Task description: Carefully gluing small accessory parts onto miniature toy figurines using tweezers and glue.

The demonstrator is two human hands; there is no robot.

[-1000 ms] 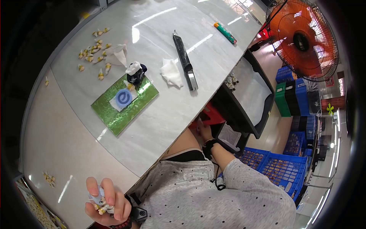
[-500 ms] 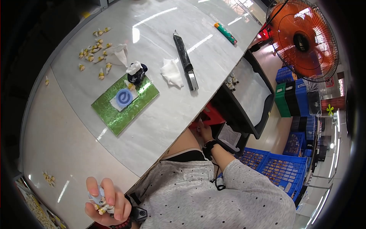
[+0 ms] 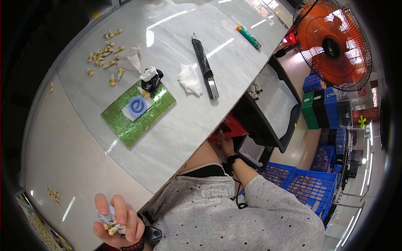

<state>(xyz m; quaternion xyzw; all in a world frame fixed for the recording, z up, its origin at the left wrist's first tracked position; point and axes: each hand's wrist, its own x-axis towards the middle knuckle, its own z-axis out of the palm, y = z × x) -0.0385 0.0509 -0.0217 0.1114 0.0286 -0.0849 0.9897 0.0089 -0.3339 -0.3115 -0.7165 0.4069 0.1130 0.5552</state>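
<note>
Loose small parts (image 3: 100, 54), white with yellow bands, lay scattered at the far left of the surface (image 3: 161, 154); a second cluster (image 3: 53, 195) sat near its left edge. Green slab (image 3: 130, 133) mid-surface, with a blue disc (image 3: 137, 106) on a white pad. Dark jar (image 3: 153, 85) topped with white wadding stood at the slab's far corner. Black tool (image 3: 202, 58) lay right of a white cloth (image 3: 189, 79); green tube (image 3: 248, 37) farther out. Orange fan (image 3: 331, 46) at far right.

Black tray (image 3: 268, 133) held a white sheet and several small figures (image 3: 254, 89). Blue crate (image 3: 331, 190) had tan items inside.

Figurine (image 3: 111, 219) was in the left hand (image 3: 119, 221), over the near-left surface edge: pale-blue top, whitish body, yellow bits low down, fingers covering much of it. Left fingers curled around it. Right hand (image 3: 226, 145) was below the edge by a red bin (image 3: 234, 126); couldn't tell its grip.
</note>
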